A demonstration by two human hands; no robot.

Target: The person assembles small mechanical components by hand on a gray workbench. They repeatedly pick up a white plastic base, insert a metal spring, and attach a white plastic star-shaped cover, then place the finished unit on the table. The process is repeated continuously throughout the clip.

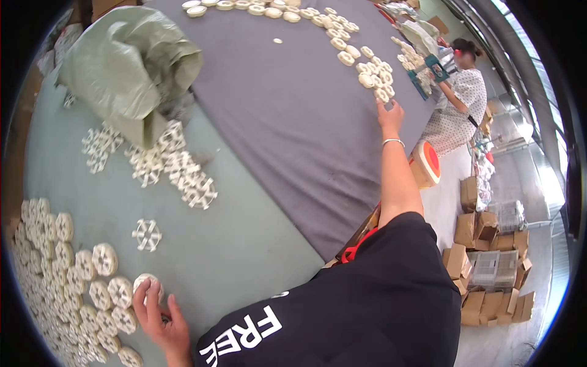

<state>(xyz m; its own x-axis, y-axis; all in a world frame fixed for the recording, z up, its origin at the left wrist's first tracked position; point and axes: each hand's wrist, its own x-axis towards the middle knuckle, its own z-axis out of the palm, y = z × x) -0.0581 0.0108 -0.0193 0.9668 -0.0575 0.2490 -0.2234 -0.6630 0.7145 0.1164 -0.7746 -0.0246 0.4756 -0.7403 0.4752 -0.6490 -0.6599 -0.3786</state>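
My left hand [162, 321] is at the lower left, its fingers curled over a round cream plastic piece [148, 282] on the green table cover. Beside it spread many cream spoked wheel-like pieces [85, 264], packed close together. My right hand [390, 117] reaches far out to the right side of the table. Its fingertips are apart, at the near end of a cluster of cream oval rings [374, 76]. One ring [381, 96] touches or nearly touches those fingertips. A lone white spoked insert [147, 235] lies above my left hand.
White spoked inserts [189, 177] spill from a large green plastic sack [125, 64]. More cream pieces [257, 8] line the far edge of the grey cloth [281, 110]. At right, a person [461, 101] works near a bucket [426, 164]; cardboard boxes [489, 306] stand on the floor.
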